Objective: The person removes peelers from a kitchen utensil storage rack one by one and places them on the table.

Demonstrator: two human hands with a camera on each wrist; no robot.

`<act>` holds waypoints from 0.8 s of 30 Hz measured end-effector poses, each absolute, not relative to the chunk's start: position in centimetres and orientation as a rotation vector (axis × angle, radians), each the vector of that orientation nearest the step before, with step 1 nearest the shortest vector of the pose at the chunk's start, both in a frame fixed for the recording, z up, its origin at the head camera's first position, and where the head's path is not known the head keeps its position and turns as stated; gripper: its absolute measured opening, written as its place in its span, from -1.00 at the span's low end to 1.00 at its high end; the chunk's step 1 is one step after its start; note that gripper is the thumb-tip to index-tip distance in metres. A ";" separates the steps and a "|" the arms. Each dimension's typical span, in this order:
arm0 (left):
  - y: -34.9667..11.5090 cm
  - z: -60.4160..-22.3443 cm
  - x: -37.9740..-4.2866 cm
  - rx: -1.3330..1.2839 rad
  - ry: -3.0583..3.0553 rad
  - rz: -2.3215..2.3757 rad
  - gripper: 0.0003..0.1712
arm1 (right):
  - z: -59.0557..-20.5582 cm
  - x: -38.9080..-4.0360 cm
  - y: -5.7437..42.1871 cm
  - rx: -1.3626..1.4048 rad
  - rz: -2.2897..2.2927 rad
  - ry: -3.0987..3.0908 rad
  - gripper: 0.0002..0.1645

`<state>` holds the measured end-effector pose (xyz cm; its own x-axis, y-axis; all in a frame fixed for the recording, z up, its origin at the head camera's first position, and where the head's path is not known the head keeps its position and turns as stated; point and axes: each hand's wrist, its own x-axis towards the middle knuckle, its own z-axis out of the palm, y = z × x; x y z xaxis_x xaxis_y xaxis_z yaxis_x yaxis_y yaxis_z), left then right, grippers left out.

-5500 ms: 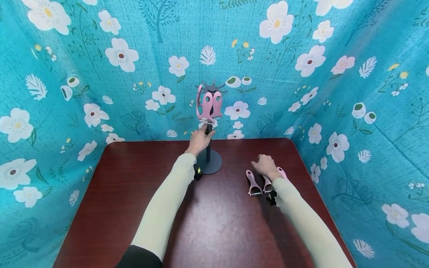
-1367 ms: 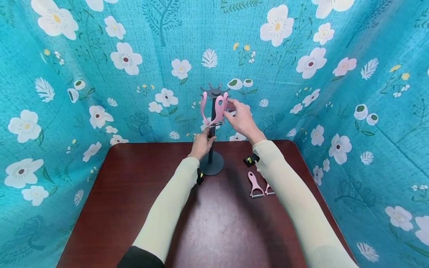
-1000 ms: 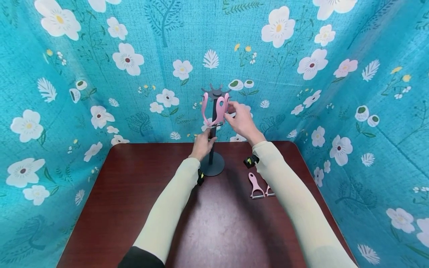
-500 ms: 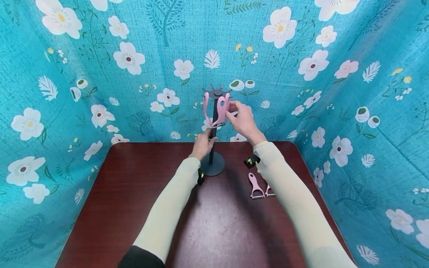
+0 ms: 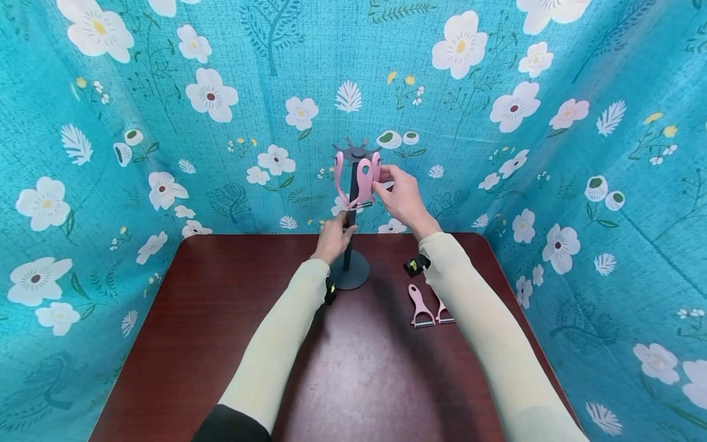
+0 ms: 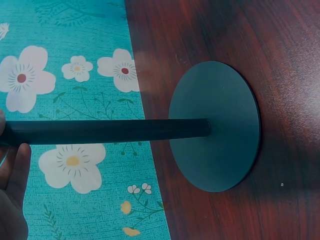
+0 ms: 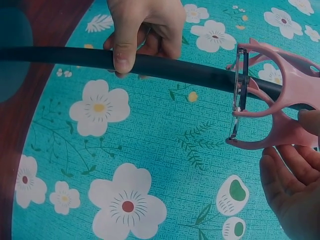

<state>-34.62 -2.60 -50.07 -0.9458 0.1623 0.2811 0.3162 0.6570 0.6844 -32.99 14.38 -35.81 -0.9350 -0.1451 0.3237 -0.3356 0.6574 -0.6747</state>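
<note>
A dark stand (image 5: 352, 264) with a round base and a hooked top holds pink peelers. My left hand (image 5: 331, 238) grips its pole (image 7: 185, 71) below them, thumb and fingers around it. At the right of the hooks, my right hand (image 5: 402, 195) pinches the handle of a pink peeler (image 5: 377, 166). Beside it, a front peeler (image 5: 364, 179) hangs with its blade down, and another peeler (image 5: 339, 175) hangs at the left. Two peelers overlap in the right wrist view, where the lower peeler (image 7: 287, 132) meets the right fingers.
Two more peelers lie on the dark red table, one peeler (image 5: 421, 310) fully visible and a second peeler (image 5: 444, 314) partly behind the right sleeve. A blue flowered cloth (image 5: 248, 110) surrounds the table's back and sides.
Since the oldest frame, my right hand has gone from the table peelers up to the hooks with one peeler. In the last second it shifts only slightly; the left hand keeps the pole.
</note>
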 end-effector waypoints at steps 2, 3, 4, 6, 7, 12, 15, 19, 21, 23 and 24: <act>-2.6 -50.1 -34.6 -0.380 -2.677 -1.162 -0.79 | -35.7 -32.9 14.4 0.381 1.137 -2.637 -0.51; -2.6 -50.1 -34.6 -0.375 -2.676 -1.160 -0.79 | -35.7 -32.9 14.4 0.382 1.137 -2.636 -0.51; -2.6 -50.1 -34.6 -0.371 -2.676 -1.157 -0.78 | -35.7 -32.9 14.4 0.384 1.135 -2.635 -0.51; -2.6 -50.1 -34.6 -0.367 -2.675 -1.158 -0.78 | -35.6 -32.9 14.5 0.395 1.129 -2.629 -0.50; -2.5 -50.1 -34.6 -0.365 -2.673 -1.157 -0.78 | -35.5 -32.8 14.5 0.402 1.129 -2.626 -0.50; -2.5 -50.1 -34.5 -0.368 -2.692 -1.158 -0.78 | -35.4 -32.7 14.8 0.420 1.124 -2.619 -0.51; -2.4 -50.0 -34.4 -0.366 -2.707 -1.154 -0.77 | -35.3 -32.5 14.9 0.421 1.124 -2.617 -0.51; -2.5 -49.9 -34.4 -0.365 -2.709 -1.148 -0.76 | -35.2 -32.4 15.1 0.414 1.129 -2.617 -0.52; -2.5 -49.9 -34.4 -0.366 -2.705 -1.145 -0.76 | -35.2 -32.3 15.1 0.411 1.135 -2.618 -0.53; -2.4 -49.9 -34.4 -0.368 -2.702 -1.142 -0.76 | -35.2 -32.3 15.2 0.405 1.139 -2.618 -0.54; -2.4 -49.9 -34.4 -0.367 -2.703 -1.139 -0.75 | -35.1 -32.3 15.2 0.405 1.140 -2.617 -0.54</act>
